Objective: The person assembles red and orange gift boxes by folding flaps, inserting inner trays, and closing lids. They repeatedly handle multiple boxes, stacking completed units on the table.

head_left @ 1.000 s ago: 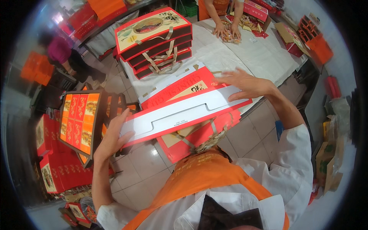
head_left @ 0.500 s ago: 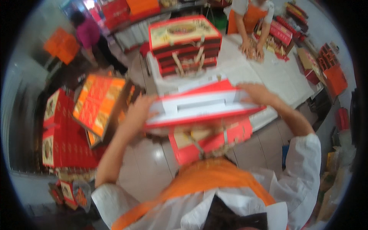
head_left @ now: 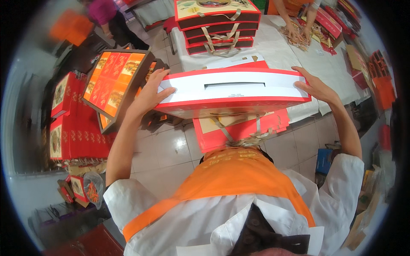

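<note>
A red gift box (head_left: pixel 235 93) with a white side and a long narrow slot spans the space between my two hands, above the near table edge. My left hand (head_left: pixel 150 93) grips its left end, thumb on the white side. At the right end my right hand (head_left: pixel 314 86) clasps the corner, thumb likewise on the white face. Below the box, near my orange apron, lie flat red and cream gift-box covers (head_left: pixel 213 135) with tan ribbon handles. Behind it a red sheet (head_left: pixel 252 65) shows on the table.
Brown-sided gift boxes (head_left: pixel 218 20) with ribbon handles are stacked farther back on the white-covered table (head_left: pixel 279 42). Another person's hands (head_left: pixel 297 34) handle small wrapped pieces at far right. Orange-patterned trays (head_left: pixel 113 83) and stacked red boxes (head_left: pixel 79 132) stand at left.
The box has become more level, and its slotted white side shows more fully. Both hands keep their hold at its ends. My view has shifted, so the surroundings sit higher in the picture.
</note>
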Tool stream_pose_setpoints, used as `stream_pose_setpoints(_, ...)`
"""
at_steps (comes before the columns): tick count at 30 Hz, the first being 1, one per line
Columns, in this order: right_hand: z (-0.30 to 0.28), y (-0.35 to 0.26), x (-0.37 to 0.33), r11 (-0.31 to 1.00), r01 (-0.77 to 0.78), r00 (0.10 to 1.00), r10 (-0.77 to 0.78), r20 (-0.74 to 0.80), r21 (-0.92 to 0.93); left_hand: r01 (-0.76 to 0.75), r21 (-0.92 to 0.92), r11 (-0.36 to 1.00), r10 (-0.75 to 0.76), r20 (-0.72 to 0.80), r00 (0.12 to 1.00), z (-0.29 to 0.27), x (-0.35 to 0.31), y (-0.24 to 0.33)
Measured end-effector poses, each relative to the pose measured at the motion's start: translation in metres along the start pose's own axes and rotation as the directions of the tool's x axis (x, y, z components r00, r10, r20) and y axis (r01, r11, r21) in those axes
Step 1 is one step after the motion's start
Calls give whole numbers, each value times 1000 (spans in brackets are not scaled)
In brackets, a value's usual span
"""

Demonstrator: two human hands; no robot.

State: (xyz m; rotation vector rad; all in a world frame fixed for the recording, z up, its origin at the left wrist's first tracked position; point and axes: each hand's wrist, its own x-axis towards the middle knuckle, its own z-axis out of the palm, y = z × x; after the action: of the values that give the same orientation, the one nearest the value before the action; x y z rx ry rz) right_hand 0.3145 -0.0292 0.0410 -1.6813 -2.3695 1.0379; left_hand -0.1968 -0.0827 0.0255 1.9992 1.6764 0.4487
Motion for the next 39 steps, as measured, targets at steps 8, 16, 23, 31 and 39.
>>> stream_pose_setpoints(8, 35, -5, -29, 554, -242, 953, 288, 88, 797, 259, -710, 654, -390, -23, 920, 27, -32, -1)
stream_pose_setpoints(16, 31, 18, -47, 191, 250, 967, -5, -253, 949, 97, -799, 594, -320, -123, 939, 14, -71, 39)
stream_pose_setpoints(23, 79, 62, -32, 54, 746, 665, -111, -738, 664, -344, -935, -82, -418, -281, 864, 69, -65, 17)
stream_pose_setpoints(31, 85, 134, 32, 785, 88, 968, 77, -238, 613, -178, -853, 491, -288, -351, 891, 130, -12, -32)
stream_pose_setpoints(39, 101, 132, 32, 557, 297, 935, -7, -353, 776, -272, 213, 938, 336, -745, 577, 96, 14, 53)
